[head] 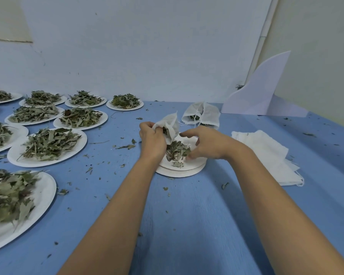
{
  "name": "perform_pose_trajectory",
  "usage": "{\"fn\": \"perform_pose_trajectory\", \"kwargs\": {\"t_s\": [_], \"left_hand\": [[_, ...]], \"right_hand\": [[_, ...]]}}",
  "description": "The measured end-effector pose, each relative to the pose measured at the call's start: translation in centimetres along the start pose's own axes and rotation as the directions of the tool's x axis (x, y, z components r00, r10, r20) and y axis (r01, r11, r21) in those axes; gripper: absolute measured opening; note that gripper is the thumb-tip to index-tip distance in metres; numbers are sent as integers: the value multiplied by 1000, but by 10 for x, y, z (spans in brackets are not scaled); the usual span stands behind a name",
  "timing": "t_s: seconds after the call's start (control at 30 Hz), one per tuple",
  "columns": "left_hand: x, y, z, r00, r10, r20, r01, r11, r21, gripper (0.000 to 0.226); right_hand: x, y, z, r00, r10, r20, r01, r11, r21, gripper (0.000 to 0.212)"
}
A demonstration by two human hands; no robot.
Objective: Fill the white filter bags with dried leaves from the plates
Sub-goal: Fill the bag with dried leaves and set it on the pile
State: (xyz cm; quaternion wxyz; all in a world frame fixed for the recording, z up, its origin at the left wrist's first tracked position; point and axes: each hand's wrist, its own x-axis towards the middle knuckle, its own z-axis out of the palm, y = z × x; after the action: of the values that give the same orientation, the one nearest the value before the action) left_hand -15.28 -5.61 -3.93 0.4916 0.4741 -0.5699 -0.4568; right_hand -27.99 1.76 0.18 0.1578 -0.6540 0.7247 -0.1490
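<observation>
Left hand (152,138) pinches the bag (170,124) at its mouth and holds it agape, some leaf already inside. The bag tilts up and away over the far-left rim of the plate (181,172). Right hand (207,144) arches half-closed over the leaves (177,150), thumb and fingertips pinching a tuft. The bag mouth sits just left of and above those fingers, so likely a short carry leftward.

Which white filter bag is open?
The white filter bag gripped by the left hand, leaves showing in its mouth; filled bags lie behind it, empty bags stacked flat at right.
</observation>
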Motion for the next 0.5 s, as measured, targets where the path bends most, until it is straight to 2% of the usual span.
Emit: {"fn": "perform_pose_trajectory", "kwargs": {"t_s": [0.1, 0.2, 0.4, 0.5], "left_hand": [[-1, 1, 0, 1000, -3, 8, 3, 1000, 0, 6], [0, 1, -2, 999, -40, 14, 40, 999, -5, 7], [-2, 2, -2, 995, -92, 45, 96, 992, -85, 5], [-2, 2, -2, 991, -121, 51, 126, 985, -114, 6]], "right_hand": [[-1, 0, 3, 993, -80, 92, 74, 995, 73, 70], [0, -2, 8, 985, -95, 142, 85, 994, 75, 73], [6, 4, 21, 989, -125, 84, 128, 991, -31, 44], [7, 5, 31, 988, -150, -23, 149, 988, -51, 32]]}}
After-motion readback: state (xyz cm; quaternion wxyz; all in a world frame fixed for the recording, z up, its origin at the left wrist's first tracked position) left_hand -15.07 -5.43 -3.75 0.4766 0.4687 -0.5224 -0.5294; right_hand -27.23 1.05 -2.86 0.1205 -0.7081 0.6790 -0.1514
